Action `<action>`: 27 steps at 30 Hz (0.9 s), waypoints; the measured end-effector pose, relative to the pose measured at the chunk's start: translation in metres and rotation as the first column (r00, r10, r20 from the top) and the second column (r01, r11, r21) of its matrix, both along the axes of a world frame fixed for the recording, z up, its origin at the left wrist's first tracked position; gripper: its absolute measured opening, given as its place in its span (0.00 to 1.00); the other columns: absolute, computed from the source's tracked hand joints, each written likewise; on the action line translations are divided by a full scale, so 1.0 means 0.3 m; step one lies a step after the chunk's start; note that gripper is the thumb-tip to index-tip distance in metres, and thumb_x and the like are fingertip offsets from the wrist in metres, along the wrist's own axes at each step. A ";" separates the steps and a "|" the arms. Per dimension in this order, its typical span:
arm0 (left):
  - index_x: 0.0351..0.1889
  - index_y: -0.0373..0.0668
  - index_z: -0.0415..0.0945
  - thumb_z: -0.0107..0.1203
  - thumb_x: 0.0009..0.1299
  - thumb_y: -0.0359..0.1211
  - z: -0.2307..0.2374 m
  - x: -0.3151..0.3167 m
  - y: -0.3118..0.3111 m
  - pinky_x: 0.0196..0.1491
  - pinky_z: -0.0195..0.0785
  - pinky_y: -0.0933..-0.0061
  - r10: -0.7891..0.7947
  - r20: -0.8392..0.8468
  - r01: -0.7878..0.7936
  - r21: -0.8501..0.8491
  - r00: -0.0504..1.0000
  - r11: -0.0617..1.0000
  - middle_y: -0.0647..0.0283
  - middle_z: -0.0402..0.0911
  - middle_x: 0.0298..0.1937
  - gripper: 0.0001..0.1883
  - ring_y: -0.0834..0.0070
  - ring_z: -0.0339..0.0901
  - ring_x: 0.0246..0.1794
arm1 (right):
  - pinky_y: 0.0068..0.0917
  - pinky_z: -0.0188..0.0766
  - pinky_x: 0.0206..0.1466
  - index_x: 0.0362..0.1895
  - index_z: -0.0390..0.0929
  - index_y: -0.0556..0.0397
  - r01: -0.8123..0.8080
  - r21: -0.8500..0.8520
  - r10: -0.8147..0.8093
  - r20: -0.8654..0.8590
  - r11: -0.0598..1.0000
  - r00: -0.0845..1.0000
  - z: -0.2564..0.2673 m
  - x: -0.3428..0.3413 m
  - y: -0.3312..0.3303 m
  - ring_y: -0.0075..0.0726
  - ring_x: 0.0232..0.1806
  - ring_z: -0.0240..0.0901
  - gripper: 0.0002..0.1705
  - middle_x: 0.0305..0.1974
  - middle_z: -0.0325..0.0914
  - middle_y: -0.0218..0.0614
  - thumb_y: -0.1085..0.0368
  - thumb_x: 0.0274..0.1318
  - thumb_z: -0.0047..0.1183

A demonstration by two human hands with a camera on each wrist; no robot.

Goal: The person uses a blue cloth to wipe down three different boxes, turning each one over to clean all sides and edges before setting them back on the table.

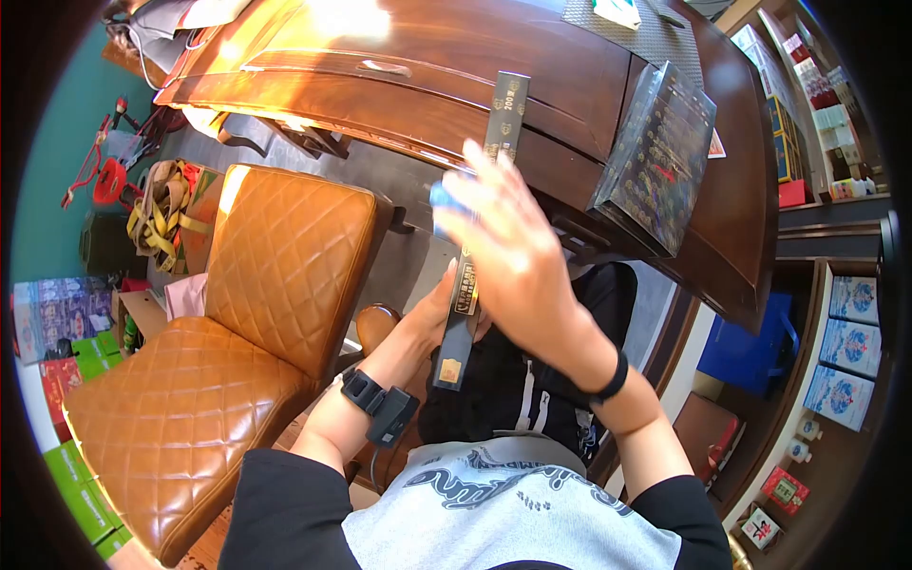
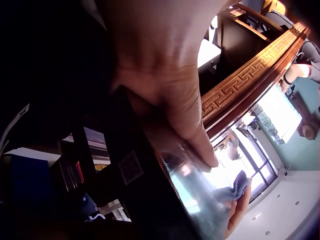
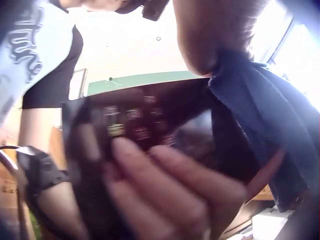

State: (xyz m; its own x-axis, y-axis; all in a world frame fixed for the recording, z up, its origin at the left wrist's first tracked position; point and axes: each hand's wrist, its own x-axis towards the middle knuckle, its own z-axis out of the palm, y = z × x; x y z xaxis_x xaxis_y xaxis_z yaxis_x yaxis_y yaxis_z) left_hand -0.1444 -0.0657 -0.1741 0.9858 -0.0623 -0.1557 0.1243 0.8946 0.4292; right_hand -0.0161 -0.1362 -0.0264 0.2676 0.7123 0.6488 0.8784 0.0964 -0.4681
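A long black box (image 1: 460, 328) with gold lettering stands edge-up in front of my torso. My left hand (image 1: 440, 296) grips its near part from the left; in the right wrist view, left-hand fingers (image 3: 160, 195) lie spread over its dark lettered face. In the left wrist view, the thumb lies along the shiny side of the box. My right hand (image 1: 518, 252), blurred in the head view, is across the upper part of the box and holds a blue cloth (image 3: 270, 120). That cloth shows at the left of the fingers in the head view and hangs in folds against the box.
A similar dark patterned box (image 1: 660, 157) stands on the wooden desk (image 1: 427, 38) at right. A tan quilted chair (image 1: 285, 256) is at left. Shelves (image 1: 855, 228) with packaged goods line the right side, and a blue bag (image 1: 750, 347) sits there.
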 end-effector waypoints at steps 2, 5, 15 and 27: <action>0.79 0.48 0.54 0.48 0.71 0.66 0.025 0.008 -0.003 0.35 0.70 0.78 0.029 -0.080 -0.030 -0.021 0.996 0.999 0.66 0.70 0.40 0.46 0.79 0.72 0.33 | 0.56 0.63 0.72 0.39 0.83 0.61 -0.069 -0.043 0.068 -0.038 0.997 0.997 -0.016 -0.086 -0.064 0.61 0.67 0.70 0.13 0.54 0.79 0.49 0.76 0.45 0.57; 0.78 0.47 0.54 0.47 0.73 0.64 0.118 0.014 -0.007 0.42 0.71 0.79 0.061 -0.215 -0.073 -0.048 0.975 0.996 0.66 0.71 0.51 0.44 0.80 0.73 0.42 | 0.54 0.62 0.73 0.42 0.85 0.61 -0.145 -0.097 0.140 -0.060 0.985 0.988 -0.033 -0.182 -0.133 0.56 0.68 0.70 0.16 0.55 0.78 0.49 0.73 0.45 0.57; 0.78 0.42 0.54 0.44 0.77 0.62 0.061 0.011 0.010 0.65 0.67 0.75 0.099 -0.105 -0.060 0.324 0.990 0.944 0.63 0.73 0.64 0.42 0.77 0.71 0.62 | 0.52 0.66 0.73 0.40 0.84 0.64 -0.302 0.007 0.301 -0.100 0.953 0.948 -0.089 -0.275 -0.185 0.53 0.66 0.72 0.17 0.53 0.78 0.49 0.69 0.44 0.58; 0.79 0.45 0.52 0.41 0.74 0.66 0.088 0.031 0.004 0.70 0.57 0.58 0.057 -0.126 -0.065 -0.066 0.990 0.996 0.58 0.65 0.71 0.44 0.64 0.62 0.69 | 0.51 0.67 0.72 0.40 0.84 0.62 -0.323 0.136 0.332 -0.044 0.936 0.942 -0.124 -0.275 -0.120 0.52 0.64 0.73 0.17 0.52 0.78 0.46 0.69 0.43 0.58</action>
